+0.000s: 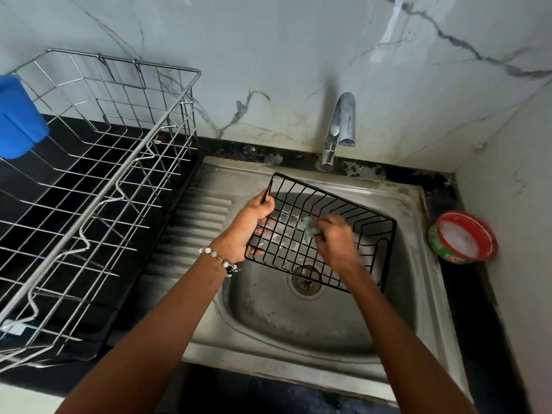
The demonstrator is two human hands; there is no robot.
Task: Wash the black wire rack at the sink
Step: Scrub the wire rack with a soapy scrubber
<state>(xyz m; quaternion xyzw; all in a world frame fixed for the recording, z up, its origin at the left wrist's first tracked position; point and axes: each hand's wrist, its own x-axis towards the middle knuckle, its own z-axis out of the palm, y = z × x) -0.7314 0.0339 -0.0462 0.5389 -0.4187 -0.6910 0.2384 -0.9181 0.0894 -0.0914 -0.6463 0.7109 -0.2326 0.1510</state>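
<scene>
The black wire rack (321, 231) hangs over the bowl of the steel sink (418, 294), above the drain (306, 282) and in front of the tap (340, 130), which shows no water running. It is tilted so its open side faces up toward the person, and its long axis runs from the near-left corner toward the far right. The left hand (251, 225) holds the rack's left short end — thumb hooked over the top rim, the other fingers curled under and showing through the wires of the base. The right hand (336, 242) is inside the rack, its fingers bunched around a small pale-green scrub pad (310, 228) pressed against the base wires near the middle; the pad is blurred, which suggests scrubbing in progress. Pale patches on the base look like suds, though that is hard to be sure of. So the scrubbing hand has the right half of the base and the far side wall lying beyond its fingertips — the likely next ground, as the rack's length leads away from the holding hand. A red-rimmed soap tub (463, 237) sits on the counter just right of the sink; a steel dish rack (98, 186) stands at left.
</scene>
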